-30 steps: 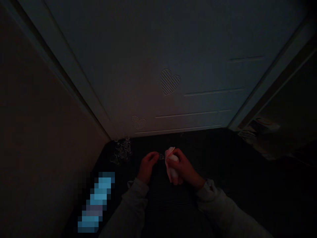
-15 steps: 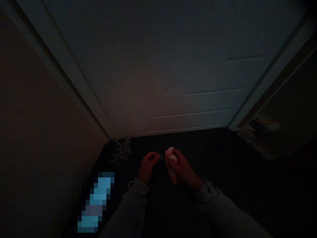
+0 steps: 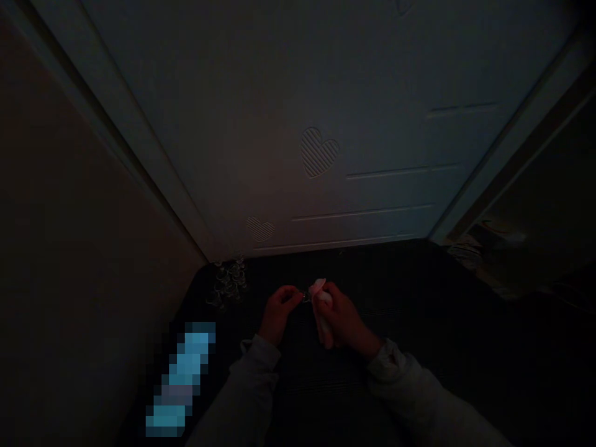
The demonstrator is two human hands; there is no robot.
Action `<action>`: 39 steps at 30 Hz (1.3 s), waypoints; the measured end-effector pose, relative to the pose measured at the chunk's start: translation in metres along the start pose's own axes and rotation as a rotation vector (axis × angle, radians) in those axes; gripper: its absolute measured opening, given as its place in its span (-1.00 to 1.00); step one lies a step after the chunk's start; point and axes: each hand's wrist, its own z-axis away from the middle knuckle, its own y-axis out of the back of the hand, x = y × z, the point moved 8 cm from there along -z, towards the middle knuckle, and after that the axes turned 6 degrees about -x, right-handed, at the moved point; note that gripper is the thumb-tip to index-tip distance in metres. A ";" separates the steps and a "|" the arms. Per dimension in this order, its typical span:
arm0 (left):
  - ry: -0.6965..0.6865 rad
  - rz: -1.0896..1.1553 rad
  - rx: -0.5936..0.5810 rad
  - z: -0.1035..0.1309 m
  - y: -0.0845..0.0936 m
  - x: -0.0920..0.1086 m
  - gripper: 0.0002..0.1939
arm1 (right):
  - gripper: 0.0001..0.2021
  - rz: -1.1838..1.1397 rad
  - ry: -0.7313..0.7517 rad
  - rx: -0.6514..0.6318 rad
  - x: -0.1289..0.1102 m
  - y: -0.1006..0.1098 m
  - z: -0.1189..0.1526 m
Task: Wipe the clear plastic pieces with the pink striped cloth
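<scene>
My left hand is closed, thumb and fingers pinching a small shiny ring-like piece whose kind is too dark to make out. My right hand is wrapped round a crumpled pink-and-white cloth, its folded top standing above the fingers. The small piece lies between the two hands, right beside the cloth; whether they touch is hard to see. Off to the left, near the wall corner, sits a cluster of several similar shiny small pieces on the dark surface.
Ahead rises a pale door with heart-shaped reliefs and grooves. A wall borders the left side. A glowing blue, pixelated rectangle lies at lower left. Dim light-coloured items are at the right edge. The lighting is very dark.
My left fingers have moved slightly right, nearer the shiny piece and the cloth. The top fold of the cloth has shifted a little. My right hand stays nearly in place.
</scene>
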 end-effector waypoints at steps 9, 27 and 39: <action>-0.002 -0.021 -0.018 -0.001 0.000 -0.003 -0.83 | -0.92 -0.073 -0.006 -0.073 -0.002 -0.007 0.001; -0.006 -0.077 -0.055 -0.003 -0.002 -0.006 -0.83 | -0.82 0.061 -0.079 -0.177 0.013 -0.019 0.000; -0.002 -0.015 -0.122 -0.003 -0.005 -0.010 -0.83 | -0.80 -0.169 -0.150 -0.399 0.022 -0.035 0.002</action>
